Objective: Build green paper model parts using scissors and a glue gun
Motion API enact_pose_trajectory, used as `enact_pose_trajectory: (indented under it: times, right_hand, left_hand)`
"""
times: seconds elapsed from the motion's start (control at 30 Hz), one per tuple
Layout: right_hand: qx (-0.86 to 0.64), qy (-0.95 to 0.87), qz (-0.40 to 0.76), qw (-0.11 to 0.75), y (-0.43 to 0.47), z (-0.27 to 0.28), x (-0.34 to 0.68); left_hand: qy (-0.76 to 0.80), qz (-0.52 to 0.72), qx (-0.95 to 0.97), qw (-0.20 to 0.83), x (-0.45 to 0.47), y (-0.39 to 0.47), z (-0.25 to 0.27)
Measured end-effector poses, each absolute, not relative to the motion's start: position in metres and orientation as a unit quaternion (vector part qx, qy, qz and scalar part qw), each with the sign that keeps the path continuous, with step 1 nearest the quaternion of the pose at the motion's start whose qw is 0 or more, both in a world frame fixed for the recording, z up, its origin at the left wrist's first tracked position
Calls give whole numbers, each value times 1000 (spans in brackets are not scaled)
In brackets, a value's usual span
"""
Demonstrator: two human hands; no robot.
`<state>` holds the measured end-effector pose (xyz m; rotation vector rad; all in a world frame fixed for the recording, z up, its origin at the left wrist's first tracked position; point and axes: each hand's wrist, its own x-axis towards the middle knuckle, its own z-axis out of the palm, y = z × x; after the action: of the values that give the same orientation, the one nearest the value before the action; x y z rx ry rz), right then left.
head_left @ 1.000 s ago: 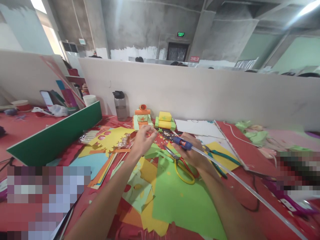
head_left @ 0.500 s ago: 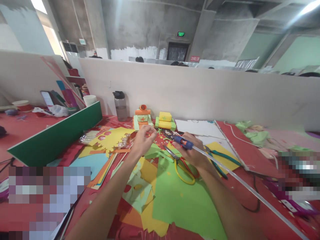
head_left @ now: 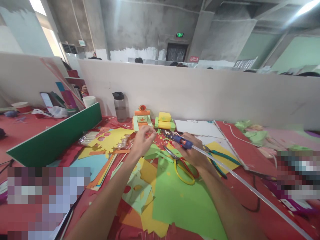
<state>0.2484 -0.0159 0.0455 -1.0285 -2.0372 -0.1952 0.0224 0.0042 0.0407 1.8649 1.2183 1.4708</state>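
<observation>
My right hand (head_left: 191, 151) is wrapped round a blue hot glue gun (head_left: 183, 142), its dark nozzle pointing left. A long clear glue stick (head_left: 240, 179) runs from the gun's back end down to the right. My left hand (head_left: 144, 140) is raised left of the nozzle, thumb and fingertips pinched together. A small green paper star (head_left: 158, 131) shows just beyond those fingertips; I cannot tell whether they touch it. Behind the hands stand an orange-and-green paper model (head_left: 142, 119) and a yellow-and-green paper model (head_left: 165, 121). Scissors (head_left: 183, 171) with yellow and red handles lie between my forearms.
Green-handled pliers (head_left: 217, 160) lie right of my right hand. Green card (head_left: 185, 203), yellow card (head_left: 107, 140) and cut scraps cover the red table. A water bottle (head_left: 120, 107) stands by the white partition (head_left: 200, 90). A green board (head_left: 57, 135) forms a barrier on the left.
The view has shifted very slightly. Both hands and the glue gun hold nearly the same position.
</observation>
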Motion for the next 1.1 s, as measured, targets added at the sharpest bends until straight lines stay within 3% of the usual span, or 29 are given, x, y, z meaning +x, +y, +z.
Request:
enact_pose_trajectory:
  times: [1.1]
  right_hand:
    - [-403,-812,-63,417,-18,48,244]
  left_hand:
    - [444,525,690,228,22,5,40]
